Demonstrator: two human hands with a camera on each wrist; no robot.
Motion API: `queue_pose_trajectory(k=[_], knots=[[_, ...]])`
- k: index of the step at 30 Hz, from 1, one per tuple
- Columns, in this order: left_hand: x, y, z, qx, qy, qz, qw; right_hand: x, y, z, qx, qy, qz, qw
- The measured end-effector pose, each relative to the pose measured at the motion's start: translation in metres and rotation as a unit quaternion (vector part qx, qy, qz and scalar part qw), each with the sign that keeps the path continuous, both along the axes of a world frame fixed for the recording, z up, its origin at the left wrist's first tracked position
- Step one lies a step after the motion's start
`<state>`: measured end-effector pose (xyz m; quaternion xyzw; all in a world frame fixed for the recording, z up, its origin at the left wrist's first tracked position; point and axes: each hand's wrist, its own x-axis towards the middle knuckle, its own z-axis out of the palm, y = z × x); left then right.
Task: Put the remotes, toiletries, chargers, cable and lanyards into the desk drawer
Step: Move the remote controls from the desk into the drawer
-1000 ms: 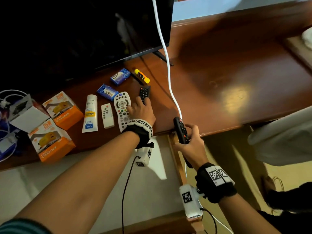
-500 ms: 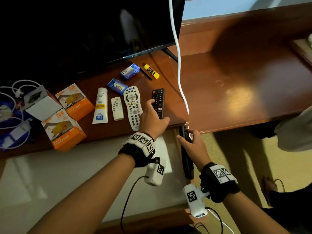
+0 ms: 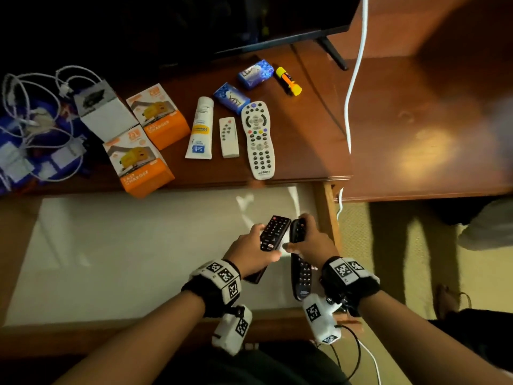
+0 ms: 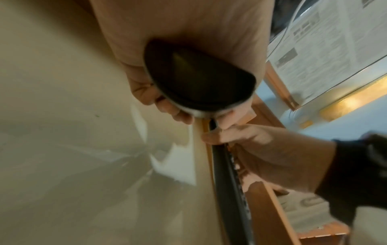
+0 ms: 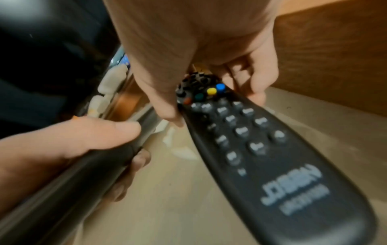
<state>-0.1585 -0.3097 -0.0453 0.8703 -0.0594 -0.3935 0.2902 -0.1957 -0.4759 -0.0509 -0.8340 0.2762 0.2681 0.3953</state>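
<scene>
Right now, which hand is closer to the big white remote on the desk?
Left, narrowly. The left hand, holding a black remote, sits over the drawer almost straight below the white remote. The right hand is beside it, further right.

The head camera is looking steeply down over the worktop [image 3: 319,151] and open drawer [image 3: 138,245]; both wrist cameras are peering close along the fingers, sharing the drawer's pale floor.

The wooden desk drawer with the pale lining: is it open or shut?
Open. The wooden desk drawer is pulled out below the desktop edge, its pale lined floor exposed, and both hands hold black remotes above it.
</scene>
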Motion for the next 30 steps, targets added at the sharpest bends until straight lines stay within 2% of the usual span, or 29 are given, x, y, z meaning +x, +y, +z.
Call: queue_pose_trajectory(k=[9,14,23,30], knots=[[0.000,-0.004,-0.038,0.099,-0.044,-0.045,0.993,0.017,0.017,-0.020,-0.111,0.096,0.108,0.983],[-0.007,-0.009,-0.050,0.129,-0.045,-0.076,0.988,0.016,0.015,-0.031,-0.106,0.134,0.138,0.976],[-0.004,-0.024,-0.061,0.161,-0.005,-0.162,0.974,0.013,0.004,-0.040,-0.139,0.130,0.153,0.970],[-0.009,-0.037,-0.062,0.160,-0.009,-0.122,0.979,0.009,0.007,-0.039,-0.176,0.109,0.154,0.966]])
